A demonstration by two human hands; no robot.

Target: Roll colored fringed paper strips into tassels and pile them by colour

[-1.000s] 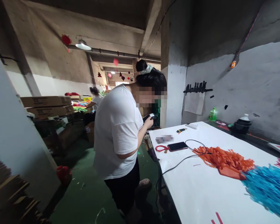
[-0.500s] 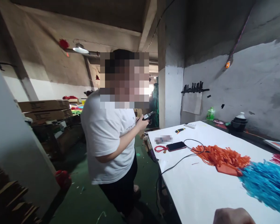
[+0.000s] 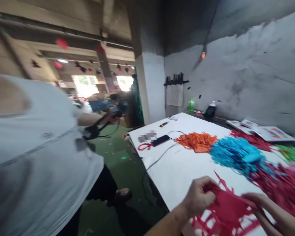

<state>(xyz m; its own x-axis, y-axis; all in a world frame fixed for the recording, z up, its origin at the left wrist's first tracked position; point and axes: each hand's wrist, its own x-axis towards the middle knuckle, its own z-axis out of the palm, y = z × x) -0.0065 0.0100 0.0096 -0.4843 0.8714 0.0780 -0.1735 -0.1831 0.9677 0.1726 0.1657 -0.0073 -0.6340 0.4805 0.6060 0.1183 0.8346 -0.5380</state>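
Note:
Over the near part of the white table, my left hand (image 3: 199,196) pinches the upper left edge of a piece of red fringed material (image 3: 226,206). My right hand (image 3: 272,209) grips the same piece at its right side, with the fingers bent round the edge. Red strips dangle below and stick up behind it. Beyond my hands lie a blue fringed pile (image 3: 238,154) and an orange fringed pile (image 3: 198,141). A dark red fringed pile (image 3: 282,190) is beside my right hand.
A person in a white shirt (image 3: 39,141) stands close at the left, holding a dark device (image 3: 95,127). On the white table (image 3: 167,177) lie a phone (image 3: 161,140), a cable and a cutter (image 3: 164,124). Printed sheets (image 3: 272,132) and a green bottle (image 3: 191,105) are near the wall.
The view has turned right, and the person at the left appears nearer. Both my hands are now visible with the red fringed piece between them; before, only part of one hand showed.

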